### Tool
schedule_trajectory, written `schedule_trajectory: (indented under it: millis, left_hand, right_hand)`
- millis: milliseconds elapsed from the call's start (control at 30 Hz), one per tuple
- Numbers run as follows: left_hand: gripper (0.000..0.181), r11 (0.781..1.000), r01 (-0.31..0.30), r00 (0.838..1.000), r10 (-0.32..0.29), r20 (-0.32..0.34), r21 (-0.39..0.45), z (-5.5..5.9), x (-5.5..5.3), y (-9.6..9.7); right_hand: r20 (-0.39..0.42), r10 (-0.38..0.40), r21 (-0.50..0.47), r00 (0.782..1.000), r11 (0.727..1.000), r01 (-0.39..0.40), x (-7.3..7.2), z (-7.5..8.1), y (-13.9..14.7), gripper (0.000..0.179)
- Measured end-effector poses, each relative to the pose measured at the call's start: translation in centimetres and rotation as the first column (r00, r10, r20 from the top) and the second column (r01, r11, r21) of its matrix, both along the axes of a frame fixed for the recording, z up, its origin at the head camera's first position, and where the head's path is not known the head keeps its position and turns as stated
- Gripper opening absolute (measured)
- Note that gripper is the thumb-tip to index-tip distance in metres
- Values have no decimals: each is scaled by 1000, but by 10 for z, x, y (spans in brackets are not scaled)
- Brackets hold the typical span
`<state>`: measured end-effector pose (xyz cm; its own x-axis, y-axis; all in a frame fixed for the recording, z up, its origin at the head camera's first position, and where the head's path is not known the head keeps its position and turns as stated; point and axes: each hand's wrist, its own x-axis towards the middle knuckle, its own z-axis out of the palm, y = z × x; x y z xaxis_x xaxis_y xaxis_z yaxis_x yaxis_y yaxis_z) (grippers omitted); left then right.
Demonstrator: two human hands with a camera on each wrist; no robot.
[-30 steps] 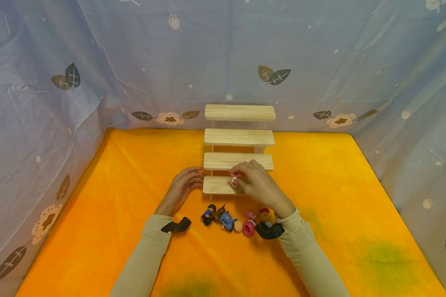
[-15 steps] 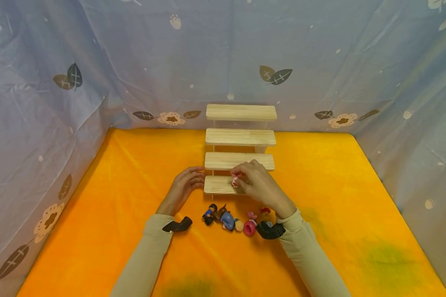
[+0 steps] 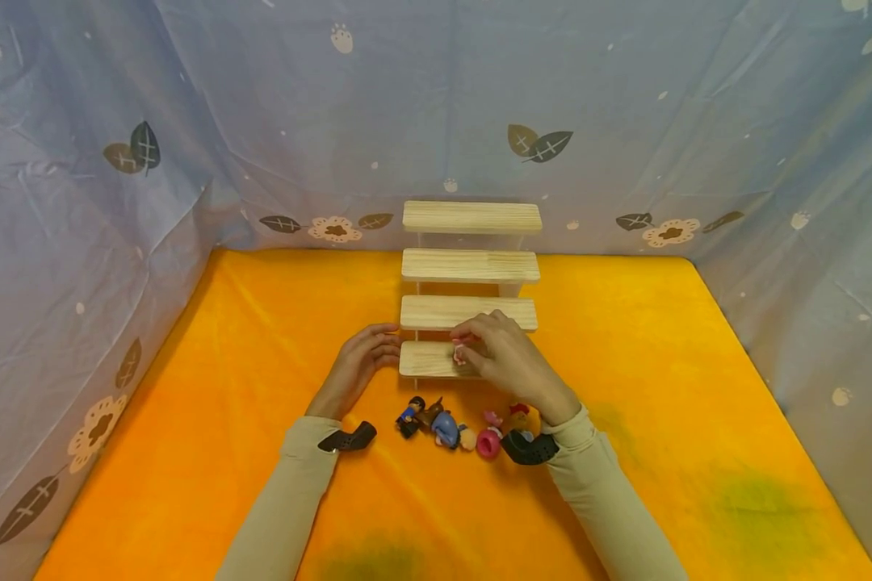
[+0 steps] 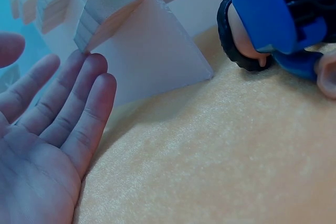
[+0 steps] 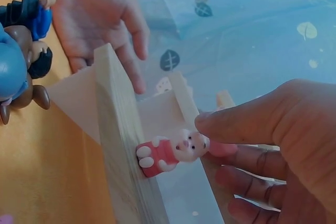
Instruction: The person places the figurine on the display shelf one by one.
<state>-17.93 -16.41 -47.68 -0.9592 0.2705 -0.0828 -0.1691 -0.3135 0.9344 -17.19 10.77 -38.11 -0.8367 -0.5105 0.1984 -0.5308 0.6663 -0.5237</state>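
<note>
A four-step wooden display stand [image 3: 471,265] rises in front of the back curtain. At its lowest step [image 3: 425,360] my right hand [image 3: 512,355] pinches a small pink-and-white animal figurine [image 5: 165,153] by the head, between thumb and fingers. Its base is right at the step's top surface, and it has a red outfit and pale feet. My left hand [image 3: 363,361] is beside the stand's left end, palm turned inward. Seen from the left wrist, its extended fingertips [image 4: 96,64] reach the end of the lowest step and hold nothing.
Several toy figures lie in front of the stand: a black-haired one in blue [image 3: 410,417], a brown one [image 3: 429,416], a blue one [image 3: 446,430], a pink one [image 3: 489,442] and a red-topped one [image 3: 519,415] partly behind the right wrist. Patterned curtains [image 3: 320,121] surround the orange cloth [image 3: 276,307].
</note>
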Motion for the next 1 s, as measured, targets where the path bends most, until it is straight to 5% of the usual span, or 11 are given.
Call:
schedule_trajectory:
  millis: [300,567,1000]
  left_hand:
    - [48,1000,-2,1000,2,1,-6,0,0,0]
    - [45,1000,4,1000,-4,1,-11,2,0,0]
    - [45,1000,7,1000,-7,-1,-27,0,0,-1]
  right_hand:
    - [-17,6,-77,1000,997,-7,3,8,3,27]
    - [4,55,-150,998,987,-53,21,28,3,26]
    - [38,264,51,964,963,-266,38,34,-9,28]
